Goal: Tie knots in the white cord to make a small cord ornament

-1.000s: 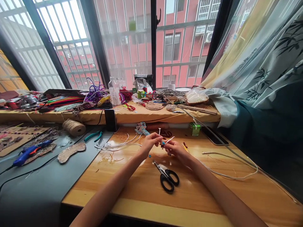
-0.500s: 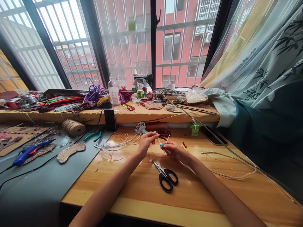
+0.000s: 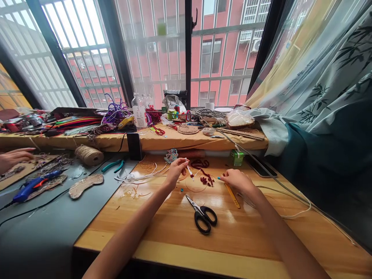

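Note:
My left hand (image 3: 176, 171) is closed in a pinch on a short white cord (image 3: 190, 170), whose lower end shows dark red. To its right, over the table, my right hand (image 3: 238, 180) has its fingers together on a small blue piece (image 3: 219, 178), too small to name. Dark red scraps (image 3: 207, 180) and a looped dark red cord (image 3: 200, 164) lie between the hands. Below my right hand rests a yellow, flat, slim tool (image 3: 233, 197). Black-handled scissors (image 3: 202, 214) lie partly open in front of both hands.
Another person's hand (image 3: 16, 158) is at the far left. A blue glue gun (image 3: 36, 186), teal pliers (image 3: 114, 166) and a twine spool (image 3: 89, 155) lie on the grey surface. White cords (image 3: 139, 177) spread behind my left arm. A green box (image 3: 237, 158) stands at the back.
My right hand has moved right, away from the white cord, with the blue piece at its fingertips. The dark red scraps and yellow tool show more fully. Another person's hand has appeared at the left.

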`<action>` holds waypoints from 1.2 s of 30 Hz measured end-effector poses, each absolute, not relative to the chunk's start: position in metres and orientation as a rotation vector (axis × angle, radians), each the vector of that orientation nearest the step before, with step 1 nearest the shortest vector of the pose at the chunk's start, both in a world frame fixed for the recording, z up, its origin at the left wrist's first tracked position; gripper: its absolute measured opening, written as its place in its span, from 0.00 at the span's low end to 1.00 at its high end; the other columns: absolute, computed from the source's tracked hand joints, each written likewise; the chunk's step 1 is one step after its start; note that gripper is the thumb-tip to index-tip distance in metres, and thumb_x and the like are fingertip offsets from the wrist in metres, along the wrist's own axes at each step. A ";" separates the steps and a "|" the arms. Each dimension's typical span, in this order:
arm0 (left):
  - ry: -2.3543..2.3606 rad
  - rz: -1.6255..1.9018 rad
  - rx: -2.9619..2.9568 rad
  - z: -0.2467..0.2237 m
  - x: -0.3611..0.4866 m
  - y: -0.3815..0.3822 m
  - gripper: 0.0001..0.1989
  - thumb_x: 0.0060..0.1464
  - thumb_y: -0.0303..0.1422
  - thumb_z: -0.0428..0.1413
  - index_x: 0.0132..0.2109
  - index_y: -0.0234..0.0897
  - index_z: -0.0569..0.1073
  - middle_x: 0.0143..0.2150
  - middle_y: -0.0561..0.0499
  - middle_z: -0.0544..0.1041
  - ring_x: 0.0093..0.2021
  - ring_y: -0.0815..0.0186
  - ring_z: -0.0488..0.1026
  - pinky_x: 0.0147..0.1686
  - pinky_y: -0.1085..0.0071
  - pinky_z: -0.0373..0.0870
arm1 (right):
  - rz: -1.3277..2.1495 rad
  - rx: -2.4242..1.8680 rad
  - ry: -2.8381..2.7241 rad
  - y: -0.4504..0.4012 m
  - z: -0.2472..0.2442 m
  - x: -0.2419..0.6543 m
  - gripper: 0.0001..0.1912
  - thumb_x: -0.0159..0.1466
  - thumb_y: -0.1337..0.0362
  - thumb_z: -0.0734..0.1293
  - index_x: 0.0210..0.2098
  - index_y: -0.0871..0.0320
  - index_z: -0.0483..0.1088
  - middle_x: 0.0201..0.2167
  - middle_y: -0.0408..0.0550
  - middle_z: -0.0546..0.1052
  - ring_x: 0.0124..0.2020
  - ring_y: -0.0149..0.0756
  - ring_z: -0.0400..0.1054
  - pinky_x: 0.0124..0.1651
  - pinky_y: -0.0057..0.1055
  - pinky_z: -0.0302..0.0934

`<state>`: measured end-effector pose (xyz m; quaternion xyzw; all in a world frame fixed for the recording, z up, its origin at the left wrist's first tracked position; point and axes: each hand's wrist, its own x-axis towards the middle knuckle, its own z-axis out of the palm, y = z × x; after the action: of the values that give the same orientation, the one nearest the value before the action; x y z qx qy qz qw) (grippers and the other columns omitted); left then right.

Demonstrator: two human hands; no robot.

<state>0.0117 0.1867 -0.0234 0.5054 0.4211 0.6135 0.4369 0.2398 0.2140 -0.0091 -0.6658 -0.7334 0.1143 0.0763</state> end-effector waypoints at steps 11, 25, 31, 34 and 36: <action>1.064 1.484 1.321 -0.021 0.017 0.184 0.12 0.42 0.36 0.54 0.33 0.31 0.70 0.23 0.54 0.69 0.15 0.79 0.57 0.16 0.79 0.53 | 0.124 -2.089 -2.245 0.207 -0.002 0.232 0.15 0.57 0.65 0.52 0.34 0.58 0.68 0.36 0.56 0.73 0.39 0.46 0.67 0.31 0.32 0.53; 1.018 1.460 1.343 -0.022 0.022 0.183 0.13 0.42 0.36 0.55 0.34 0.32 0.69 0.22 0.54 0.69 0.14 0.79 0.57 0.15 0.79 0.52 | -0.008 -1.654 -2.275 0.196 0.003 0.221 0.12 0.61 0.65 0.49 0.32 0.56 0.62 0.31 0.48 0.73 0.32 0.36 0.66 0.29 0.28 0.47; 1.045 1.419 1.333 -0.025 0.023 0.184 0.12 0.41 0.36 0.55 0.32 0.31 0.67 0.24 0.53 0.71 0.14 0.78 0.58 0.15 0.79 0.52 | 0.628 -1.177 -2.137 0.193 -0.006 0.206 0.10 0.60 0.61 0.51 0.26 0.56 0.57 0.22 0.41 0.66 0.24 0.30 0.61 0.26 0.25 0.51; 1.065 1.401 1.340 -0.024 0.025 0.183 0.12 0.40 0.37 0.56 0.29 0.31 0.67 0.24 0.53 0.70 0.15 0.79 0.58 0.15 0.79 0.53 | 1.065 -1.064 -1.966 0.190 -0.010 0.196 0.12 0.60 0.56 0.51 0.27 0.56 0.55 0.17 0.37 0.61 0.16 0.26 0.56 0.19 0.23 0.49; 1.081 1.406 1.354 -0.023 0.026 0.181 0.12 0.40 0.38 0.56 0.28 0.32 0.68 0.21 0.56 0.67 0.16 0.78 0.58 0.16 0.79 0.53 | 1.196 -1.015 -1.893 0.188 -0.013 0.190 0.14 0.60 0.53 0.51 0.28 0.57 0.56 0.16 0.37 0.61 0.15 0.25 0.56 0.17 0.22 0.48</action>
<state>0.0255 0.1814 -0.0228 0.5451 0.4353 0.5659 0.4396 0.1904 0.1879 -0.0134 -0.3890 -0.7254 0.4583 0.3353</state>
